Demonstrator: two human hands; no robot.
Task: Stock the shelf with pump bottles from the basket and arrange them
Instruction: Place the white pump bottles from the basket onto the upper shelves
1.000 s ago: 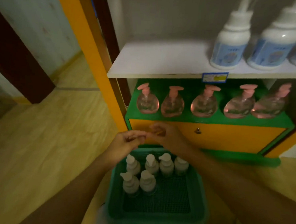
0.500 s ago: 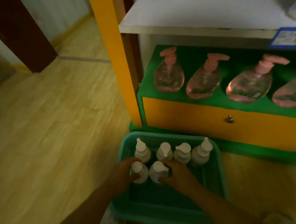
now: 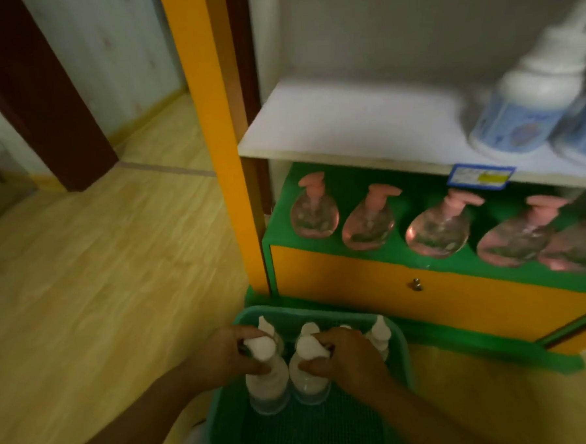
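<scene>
Two small white plastic pump bottles, left one (image 3: 266,376) and right one (image 3: 308,375), stand in a green mesh basket (image 3: 399,359), apparently lifting. Left hand (image 3: 220,356) and right hand (image 3: 348,356) curl fingers around their necks below a white shelf (image 3: 347,124).

Two upright white pump bottles (image 3: 267,376), necks gripped one per hand, in the green basket (image 3: 399,359); others stand just beyond the fingers.

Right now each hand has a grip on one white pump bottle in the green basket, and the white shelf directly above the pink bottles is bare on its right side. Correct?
Not quite. The head view shows the left hand and right hand each gripping a white pump bottle in the green basket, but the white shelf is bare on its left side; blue-labelled bottles stand at right.
</scene>
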